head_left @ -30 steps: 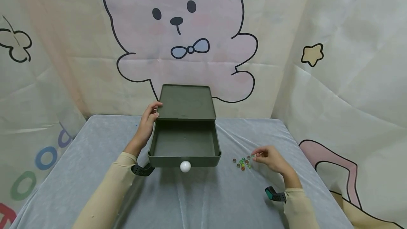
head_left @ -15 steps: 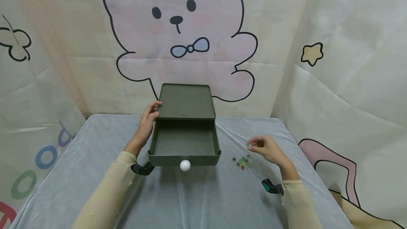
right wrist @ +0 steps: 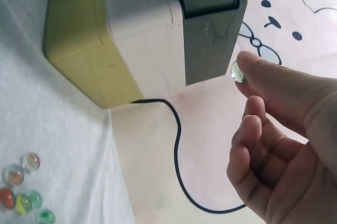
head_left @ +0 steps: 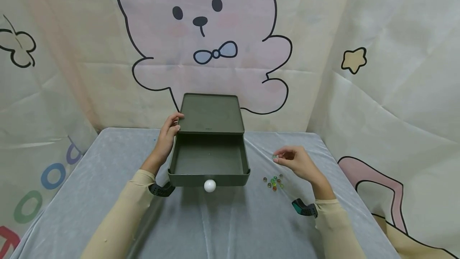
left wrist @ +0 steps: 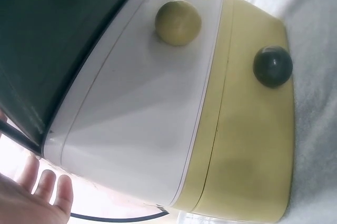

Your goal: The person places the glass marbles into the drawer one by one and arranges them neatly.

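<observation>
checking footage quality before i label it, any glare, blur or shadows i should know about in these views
Head: fairly even light, soft shadows on the tablecloth below the open drawer; left wrist: background washed out nearly white around the fingers, small highlight on the dark knob; right wrist: bright glints on the pinched marble, loose marbles slightly soft at the lower left.

The right hand is higher than before, its pinched marble now clear of the loose marbles below the grip and nearer the drawer to the grip's left.
</observation>
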`<act>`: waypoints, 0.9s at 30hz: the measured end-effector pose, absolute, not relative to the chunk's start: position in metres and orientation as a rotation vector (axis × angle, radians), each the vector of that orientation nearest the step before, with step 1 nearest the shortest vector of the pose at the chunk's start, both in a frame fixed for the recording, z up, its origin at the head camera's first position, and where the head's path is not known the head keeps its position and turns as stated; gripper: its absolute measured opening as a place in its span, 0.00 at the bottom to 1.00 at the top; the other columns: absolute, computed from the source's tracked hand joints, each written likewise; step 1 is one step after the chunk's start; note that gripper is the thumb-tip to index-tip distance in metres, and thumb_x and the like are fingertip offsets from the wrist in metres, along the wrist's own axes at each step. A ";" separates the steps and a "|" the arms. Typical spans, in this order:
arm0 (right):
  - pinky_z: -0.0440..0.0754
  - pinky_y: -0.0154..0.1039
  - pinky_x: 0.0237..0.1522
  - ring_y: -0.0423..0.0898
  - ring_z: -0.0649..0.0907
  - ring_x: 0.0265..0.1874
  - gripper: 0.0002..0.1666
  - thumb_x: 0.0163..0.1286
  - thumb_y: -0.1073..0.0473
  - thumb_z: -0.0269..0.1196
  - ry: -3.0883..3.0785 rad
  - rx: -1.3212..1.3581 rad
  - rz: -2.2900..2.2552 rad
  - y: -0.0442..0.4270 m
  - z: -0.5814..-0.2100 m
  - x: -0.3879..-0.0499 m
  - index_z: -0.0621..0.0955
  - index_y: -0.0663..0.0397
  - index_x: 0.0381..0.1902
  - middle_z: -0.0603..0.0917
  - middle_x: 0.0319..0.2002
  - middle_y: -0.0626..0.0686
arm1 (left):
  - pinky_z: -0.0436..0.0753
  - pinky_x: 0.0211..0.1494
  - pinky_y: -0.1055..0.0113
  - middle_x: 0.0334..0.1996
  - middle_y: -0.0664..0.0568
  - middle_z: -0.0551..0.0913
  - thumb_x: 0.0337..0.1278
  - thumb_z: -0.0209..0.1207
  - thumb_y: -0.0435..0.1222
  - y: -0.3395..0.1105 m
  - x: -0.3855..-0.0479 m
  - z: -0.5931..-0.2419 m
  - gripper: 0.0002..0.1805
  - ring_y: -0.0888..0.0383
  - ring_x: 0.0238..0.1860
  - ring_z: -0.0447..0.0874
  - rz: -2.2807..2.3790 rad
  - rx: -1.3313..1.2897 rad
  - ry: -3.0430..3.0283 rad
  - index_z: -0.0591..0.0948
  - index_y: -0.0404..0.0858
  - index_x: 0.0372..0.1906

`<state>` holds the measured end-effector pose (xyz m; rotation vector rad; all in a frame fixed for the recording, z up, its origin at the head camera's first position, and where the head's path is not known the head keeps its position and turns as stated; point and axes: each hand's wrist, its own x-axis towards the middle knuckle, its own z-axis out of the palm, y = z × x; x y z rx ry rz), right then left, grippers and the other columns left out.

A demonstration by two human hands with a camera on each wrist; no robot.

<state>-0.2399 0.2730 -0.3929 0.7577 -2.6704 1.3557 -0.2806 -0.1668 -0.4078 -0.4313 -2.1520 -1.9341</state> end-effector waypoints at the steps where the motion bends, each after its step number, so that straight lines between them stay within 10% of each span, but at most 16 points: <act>1: 0.79 0.32 0.27 0.37 0.79 0.23 0.08 0.65 0.68 0.68 -2.657 0.761 1.366 0.270 -0.391 -0.239 0.86 0.66 0.41 0.84 0.28 0.57 | 0.53 0.76 0.40 0.77 0.43 0.57 0.75 0.38 0.35 -0.167 -0.281 -0.408 0.24 0.45 0.77 0.52 -1.932 -0.432 -2.153 0.65 0.38 0.71; 27: 0.76 0.33 0.27 0.37 0.77 0.24 0.07 0.66 0.69 0.66 -2.415 0.908 1.487 0.217 -0.372 -0.229 0.88 0.61 0.41 0.86 0.34 0.50 | 0.50 0.78 0.39 0.78 0.44 0.56 0.74 0.38 0.35 -0.165 -0.280 -0.409 0.24 0.46 0.78 0.49 -1.946 -0.420 -2.130 0.65 0.37 0.71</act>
